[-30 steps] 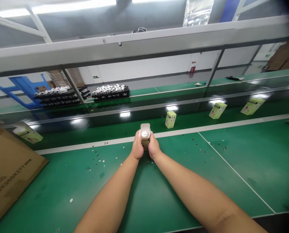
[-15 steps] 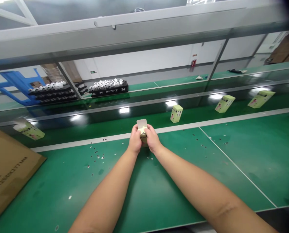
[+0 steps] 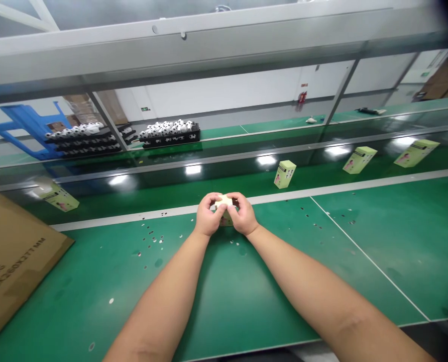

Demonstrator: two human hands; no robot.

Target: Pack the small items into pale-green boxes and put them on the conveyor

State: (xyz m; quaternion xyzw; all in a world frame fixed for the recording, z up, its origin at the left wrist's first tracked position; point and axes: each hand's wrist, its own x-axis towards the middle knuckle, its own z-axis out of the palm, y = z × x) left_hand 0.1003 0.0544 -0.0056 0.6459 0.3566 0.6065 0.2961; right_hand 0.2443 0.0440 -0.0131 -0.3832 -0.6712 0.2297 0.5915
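Note:
A small pale yellow-green carton [image 3: 224, 203] stands upright on the green table [image 3: 246, 301], near the white line at the conveyor's edge. My left hand [image 3: 207, 217] grips its left side with fingers curled over the top. My right hand [image 3: 242, 214] holds the right side, fingers pressing the top flap down. The carton's top now looks folded flat. Most of the box is hidden behind my fingers.
Closed cartons of the same kind [image 3: 285, 174] [image 3: 359, 159] [image 3: 416, 152] [image 3: 58, 197] lie along the dark conveyor belt [image 3: 209, 186]. A brown cardboard box [image 3: 9, 261] sits at the left. Small white scraps [image 3: 152, 244] dot the table. Black trays of small white items [image 3: 170, 134] stand beyond.
The carton's top flap stood open one second ago; my fingers have folded it down over the opening. The cartons on the belt have shifted to the right.

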